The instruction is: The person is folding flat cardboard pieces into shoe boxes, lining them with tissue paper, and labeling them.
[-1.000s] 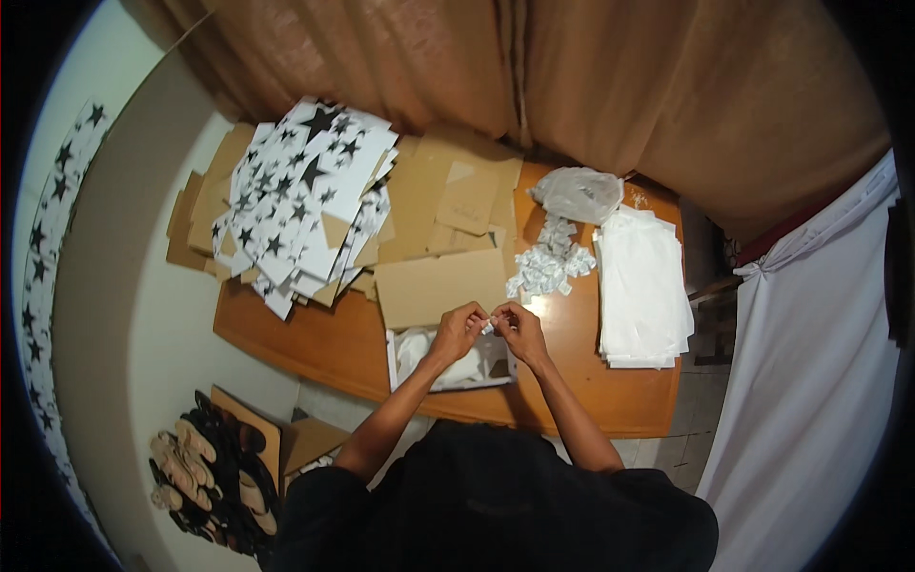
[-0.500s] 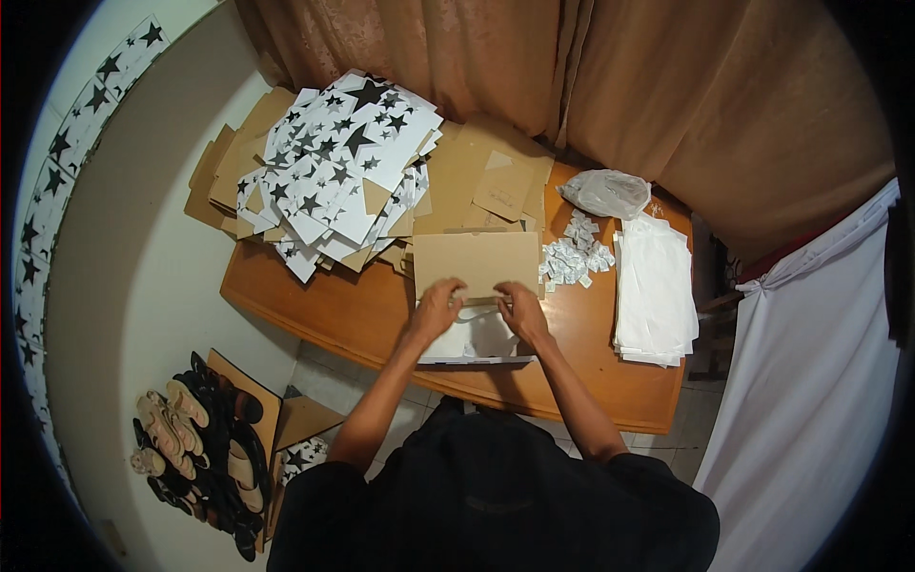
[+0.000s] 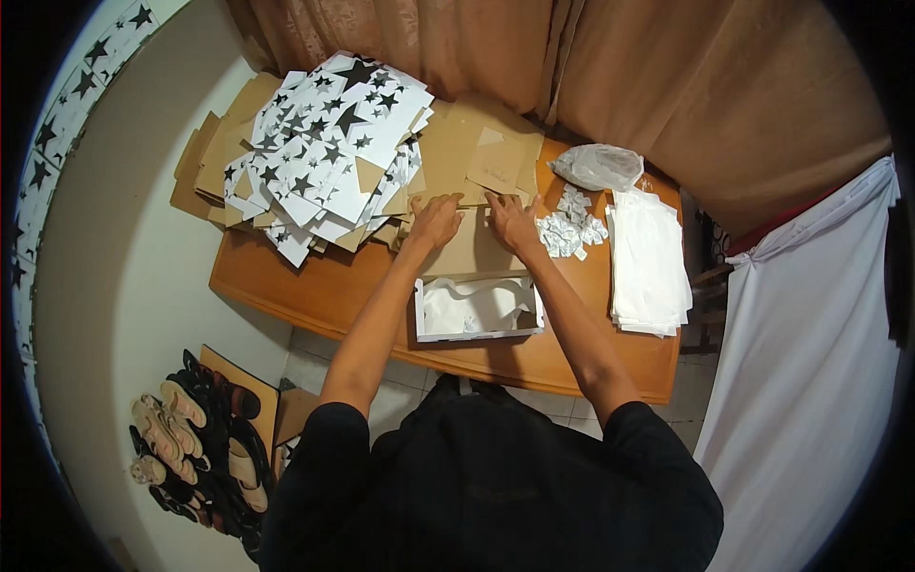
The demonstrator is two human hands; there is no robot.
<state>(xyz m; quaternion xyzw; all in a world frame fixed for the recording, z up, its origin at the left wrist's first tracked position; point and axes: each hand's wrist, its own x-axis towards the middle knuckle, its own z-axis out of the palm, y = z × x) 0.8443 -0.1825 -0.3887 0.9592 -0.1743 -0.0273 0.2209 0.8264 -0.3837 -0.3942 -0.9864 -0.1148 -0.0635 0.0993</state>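
Note:
A shallow cardboard box (image 3: 422, 319) with white outer walls stands on the table in front of me, its lid (image 3: 474, 255) folded back away from me, plain brown side up. White paper (image 3: 467, 303) lines the inside, with a small whitish packet (image 3: 470, 325) lying near the front wall. My left hand (image 3: 437, 222) rests on the far left part of the lid, fingers spread toward its far edge. On the far right part lies my right hand (image 3: 514, 225), its fingers also stretched out and apart. Part of the lid is hidden under both hands.
Star-printed flat cardboard (image 3: 329, 153) is heaped at the far left. Small whitish packets (image 3: 572, 234) lie right of the lid, below a clear plastic bag (image 3: 599, 168). A white paper stack (image 3: 648, 267) sits at the table's (image 3: 286, 286) right. Shoes (image 3: 195, 429) stand lower left.
Both hands have moved away from me, and the lid has gone from raised to laid back. The box interior with its paper and packet now shows more fully.

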